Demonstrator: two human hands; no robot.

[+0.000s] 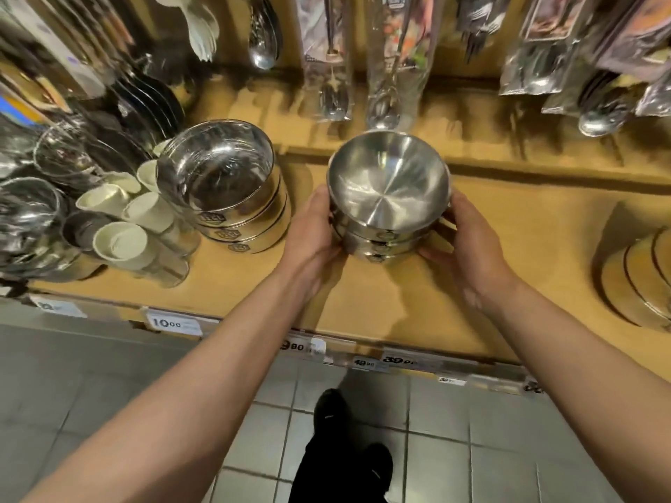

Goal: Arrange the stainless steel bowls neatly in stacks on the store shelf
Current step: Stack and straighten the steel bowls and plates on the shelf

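A stack of three shallow stainless steel bowls (386,190) stands in the middle of the tan shelf (381,303). My left hand (312,230) grips its left side and my right hand (468,241) grips its right side, fingers curled round the lower bowls. To the left stands a second stack of three deeper steel bowls (225,186), leaning a little to the left, apart from my hands. More stacked bowls (635,281) show at the right edge, partly cut off.
White cups (123,241) and glass or steel items (32,212) crowd the shelf's left end. Packaged spoons and ladles (385,67) hang above the back. Price tags (174,323) line the front edge. Tiled floor and black shoes (337,448) lie below.
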